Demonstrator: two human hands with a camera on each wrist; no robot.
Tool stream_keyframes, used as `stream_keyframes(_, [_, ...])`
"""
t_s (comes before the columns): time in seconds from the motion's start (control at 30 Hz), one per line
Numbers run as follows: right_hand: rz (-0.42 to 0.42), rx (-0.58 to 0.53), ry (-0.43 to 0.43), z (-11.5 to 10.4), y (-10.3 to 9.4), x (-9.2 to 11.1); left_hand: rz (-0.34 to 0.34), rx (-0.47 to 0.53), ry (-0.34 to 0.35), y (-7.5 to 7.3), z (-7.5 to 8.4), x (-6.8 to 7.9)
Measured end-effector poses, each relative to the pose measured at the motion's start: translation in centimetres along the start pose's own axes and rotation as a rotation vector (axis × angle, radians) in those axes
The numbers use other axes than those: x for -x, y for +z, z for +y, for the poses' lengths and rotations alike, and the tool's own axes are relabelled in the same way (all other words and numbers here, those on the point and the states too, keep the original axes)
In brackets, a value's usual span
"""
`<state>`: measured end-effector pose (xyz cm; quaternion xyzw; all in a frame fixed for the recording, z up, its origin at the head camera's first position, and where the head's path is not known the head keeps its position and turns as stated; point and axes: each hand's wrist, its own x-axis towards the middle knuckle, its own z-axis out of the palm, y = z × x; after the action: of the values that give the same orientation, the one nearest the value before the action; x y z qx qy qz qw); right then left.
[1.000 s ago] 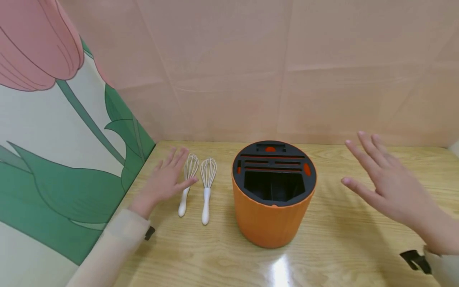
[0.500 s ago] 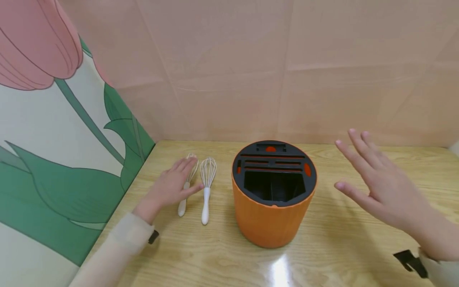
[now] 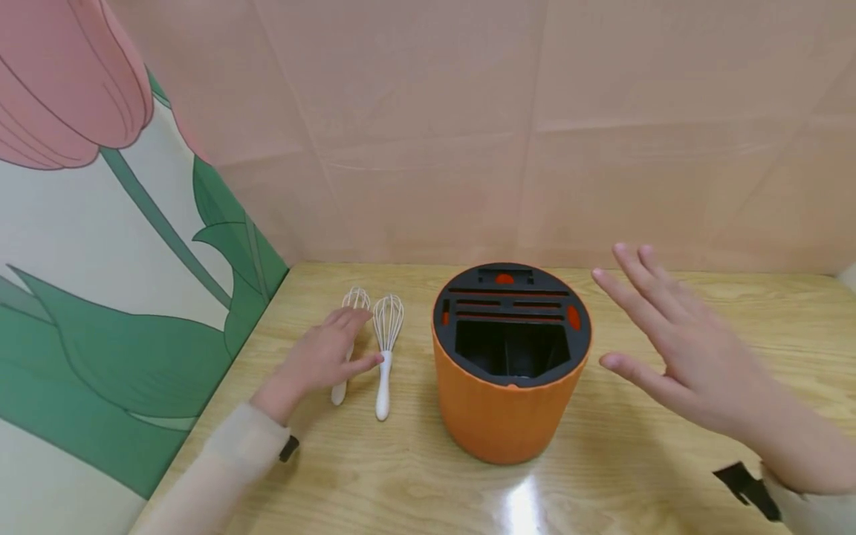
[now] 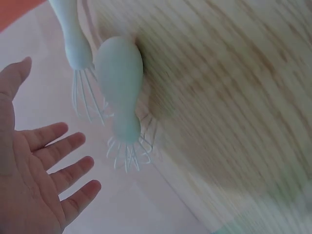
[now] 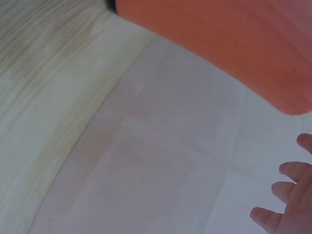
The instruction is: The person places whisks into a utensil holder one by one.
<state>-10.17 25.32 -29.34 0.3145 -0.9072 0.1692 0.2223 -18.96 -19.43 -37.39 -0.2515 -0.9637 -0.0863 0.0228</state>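
Note:
Two white-handled whisks lie side by side on the table, wire ends toward the wall. Over the left whisk [image 3: 339, 392] hovers my left hand [image 3: 313, 362], fingers spread and slightly bent, hiding the middle of it in the head view. Its thumb tip overlaps the handle of the right whisk [image 3: 383, 386]. The left wrist view shows the palm beside the nearer whisk [image 4: 119, 73], with nothing held. My right hand [image 3: 695, 357] is in the air right of the orange utensil holder [image 3: 504, 420], fingers extended and thumb apart, holding nothing.
The holder stands upright mid-table, its black top [image 3: 511, 297] cut with slots and a large divided opening. Behind the wooden table [image 3: 414, 490] rises a pinkish covered wall [image 3: 428, 148]. A tulip-printed panel [image 3: 100, 357] borders the left side.
My left hand has moved right and lower over the left whisk, its fingers bending a little. My right hand has drifted left toward the holder. The whisks and holder have stayed put.

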Motion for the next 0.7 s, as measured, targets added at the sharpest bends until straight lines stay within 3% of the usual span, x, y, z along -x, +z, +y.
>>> stream_keyframes(0.7, [-0.007,-0.106,-0.093,-1.6,0.6,-1.4,-0.009,-0.023,0.036,1.6,-0.2,-0.4])
